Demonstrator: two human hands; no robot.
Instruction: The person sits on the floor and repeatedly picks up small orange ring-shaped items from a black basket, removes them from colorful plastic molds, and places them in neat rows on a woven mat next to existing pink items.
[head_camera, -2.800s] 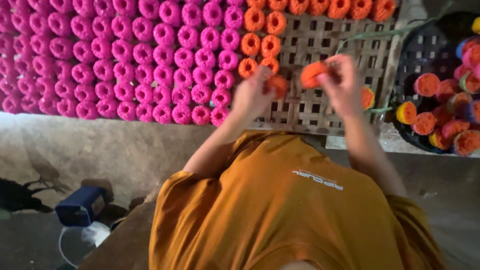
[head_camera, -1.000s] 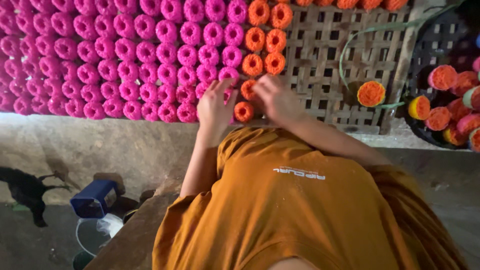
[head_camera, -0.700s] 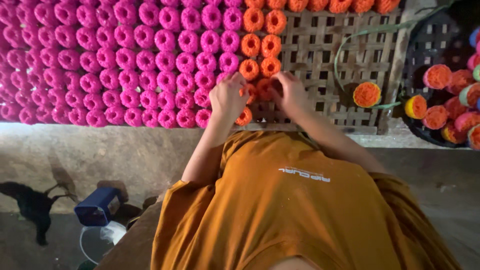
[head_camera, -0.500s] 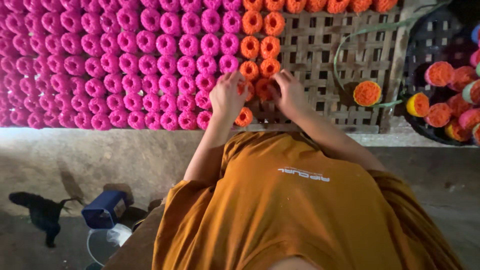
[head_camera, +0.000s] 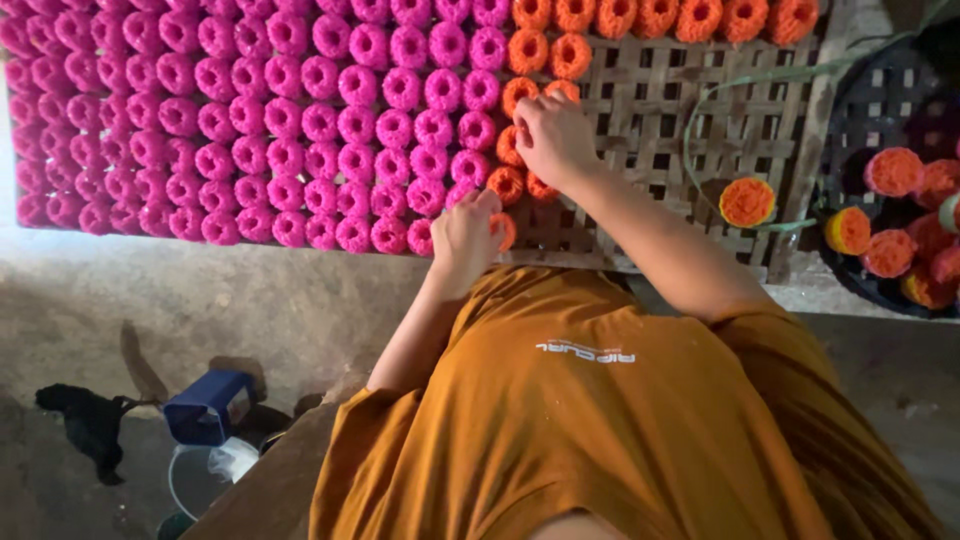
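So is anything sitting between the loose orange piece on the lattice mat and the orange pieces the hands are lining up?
Nothing visible does. Between the loose orange piece and the orange row under the right hand lies only bare lattice mat. The left hand rests at the mat's near edge.

this looks like a small craft workshop or a home work yard where coloured pieces are laid out to dry. a woven bamboo lattice rack (head_camera: 700, 110) lies flat on a rough concrete floor (head_camera: 200, 300). most of the rack is covered by tight rows of pink ring-shaped bundles (head_camera: 250, 110), with orange ones (head_camera: 650, 18) along its far edge. just right of the rack sits a dark open-weave basket (head_camera: 880, 100) heaped with more orange pieces. below the rack, on the floor, stand a blue box (head_camera: 208, 405) and a pale bucket (head_camera: 195, 480).
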